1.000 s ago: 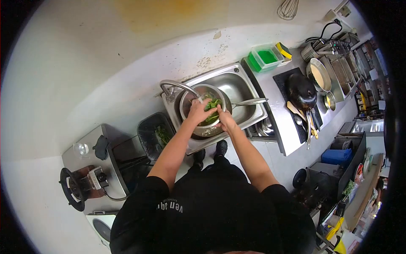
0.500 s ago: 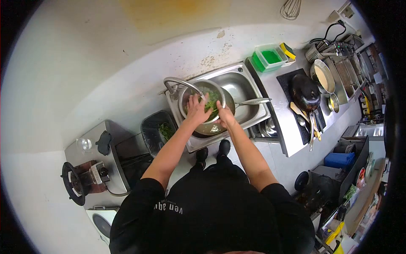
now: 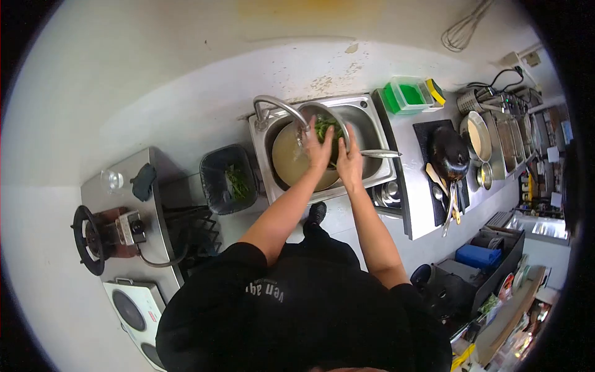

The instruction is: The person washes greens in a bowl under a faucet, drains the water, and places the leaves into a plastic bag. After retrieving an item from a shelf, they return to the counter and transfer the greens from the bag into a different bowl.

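A metal bowl (image 3: 340, 118) with leafy greens (image 3: 324, 127) in it is tipped on its side over the sink (image 3: 265, 172), under the faucet (image 3: 280, 103). My left hand (image 3: 317, 150) reaches into the bowl, its fingers pressed against the greens. My right hand (image 3: 350, 162) grips the bowl's right rim, fingers up along the wall. Below the bowl, a wide round vessel of cloudy water (image 3: 289, 156) fills the left part of the sink. A long metal handle (image 3: 381, 154) sticks out to the right, its far end hidden behind my right hand.
A black-lined bin (image 3: 214, 186) with green stems stands left of the sink. On the right counter (image 3: 403, 137) are a green-filled container (image 3: 409, 96), a dark pan (image 3: 449, 152) and utensils. A burner (image 3: 93, 239) and hot plate (image 3: 130, 308) lie to the left.
The bowl has tilted from nearly level to its side and moved rightward within the sink, showing the cloudy water below. Both hands have moved with it. The camera view has shifted.
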A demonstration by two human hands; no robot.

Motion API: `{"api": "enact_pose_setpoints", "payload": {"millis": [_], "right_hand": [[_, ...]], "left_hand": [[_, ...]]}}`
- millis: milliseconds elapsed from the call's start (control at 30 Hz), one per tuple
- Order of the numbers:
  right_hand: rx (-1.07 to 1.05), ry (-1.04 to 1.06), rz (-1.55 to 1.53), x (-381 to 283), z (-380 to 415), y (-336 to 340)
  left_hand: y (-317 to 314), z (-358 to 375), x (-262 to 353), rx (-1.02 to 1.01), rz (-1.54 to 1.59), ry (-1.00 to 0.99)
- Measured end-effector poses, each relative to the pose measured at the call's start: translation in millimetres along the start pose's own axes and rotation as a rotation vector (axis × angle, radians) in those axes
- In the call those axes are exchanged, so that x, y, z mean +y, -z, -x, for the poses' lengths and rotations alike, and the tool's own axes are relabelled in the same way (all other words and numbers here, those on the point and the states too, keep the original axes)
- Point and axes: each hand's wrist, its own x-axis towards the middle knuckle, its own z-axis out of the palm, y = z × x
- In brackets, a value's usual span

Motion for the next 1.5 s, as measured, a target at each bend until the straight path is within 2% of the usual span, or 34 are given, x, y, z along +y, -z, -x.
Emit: {"api": "enact_pose_setpoints", "payload": {"millis": [33,67,133,200,233,267,333,367,567,633,667,700,733,800,833,900,933,1000,1067,1133,1200,1267,1333,1400,1467,1500], "right_hand": [[0.031,0.11,0.068,-8,0,4],[0.018,0.114,0.075,-16,1,7],[0.04,0.141,0.251,-30,5,14],[0.037,0.141,0.272,-37,7,19],[0.05,0.162,0.333,-39,7,20],[0.063,0.182,0.393,-42,8,22],[0.056,0.204,0.453,-55,11,27],[0.047,0.225,0.508,-62,13,29],[0.073,0.291,0.53,-69,17,26],[0.086,0.293,0.482,-51,12,20],[0.11,0.235,0.31,-32,6,15],[0.133,0.174,0.138,-12,1,10],[0.137,0.169,0.13,6,-2,5],[0.012,-0.676,-0.726,46,-3,-10],[0.019,-0.685,-0.74,71,-1,-23],[-0.113,-0.97,-0.882,100,4,-41],[-0.1,-0.972,-0.899,102,8,-46],[-0.038,-0.934,-0.923,76,16,-51],[-0.052,-0.951,-0.905,90,12,-53],[-0.011,-0.938,-0.967,93,10,-53],[0.007,-0.962,-0.932,76,10,-43],[0.013,-0.93,-0.878,61,11,-36],[0.052,-0.911,-0.826,82,11,-46],[0.064,-0.908,-0.816,86,9,-41],[-0.009,-0.91,-0.929,82,9,-29],[0.024,-0.909,-0.932,80,10,-25]], "left_hand": [[-8,1,5,0.019,0.138,0.03],[-11,1,17,0.036,0.278,0.058],[-17,4,25,0.011,0.241,0.065],[-33,10,21,-0.013,0.424,0.124],[-48,12,8,0.015,0.375,0.164],[-46,13,22,0.014,0.38,0.166],[-35,18,64,0.021,0.564,0.289],[-38,19,63,0.011,0.578,0.3],[-38,9,36,-0.038,0.495,0.174],[-35,-3,21,-0.044,0.336,0.047],[-25,-11,22,-0.055,0.213,-0.019],[-12,-12,35,-0.093,0.001,-0.005],[-1,-13,34,-0.231,-0.196,-0.034],[12,-16,8,-0.505,-0.559,-0.088],[23,-20,3,-0.517,-0.571,-0.093],[44,-30,-6,-0.806,-0.692,-0.144],[54,-36,-8,-0.821,-0.7,-0.156],[73,-50,-10,-0.81,-0.412,-0.17],[88,-60,-8,-0.564,-0.494,-0.238],[93,-75,-19,-0.333,-0.403,-0.262],[96,-94,-42,-0.281,-0.585,-0.4],[91,-110,-63,-0.346,-0.618,-0.406],[79,-120,-87,-0.367,-0.688,-0.393],[74,-140,-98,-0.607,-0.626,-0.482],[68,-158,-137,-0.705,-0.779,-0.434],[64,-158,-131,-0.726,-0.763,-0.452]]}}
